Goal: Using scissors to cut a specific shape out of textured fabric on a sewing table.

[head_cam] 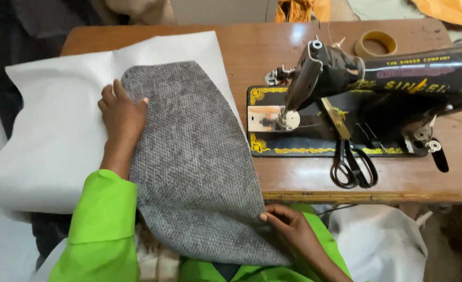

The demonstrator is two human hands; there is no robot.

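A black sewing machine, scissors and a tape roll stood right of the grey felt panel on the worktop. The left hand pressed flat on the panel's far edge, atop white fabric; right hand fingers pinched its near corner. The panel's long axis ran away from the sewer.

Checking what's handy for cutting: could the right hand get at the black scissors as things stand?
Probably yes. The right hand pinches the grey fabric piece at the table's near edge, and the scissors lie in the open just beyond, nothing between; it would have to let go first.
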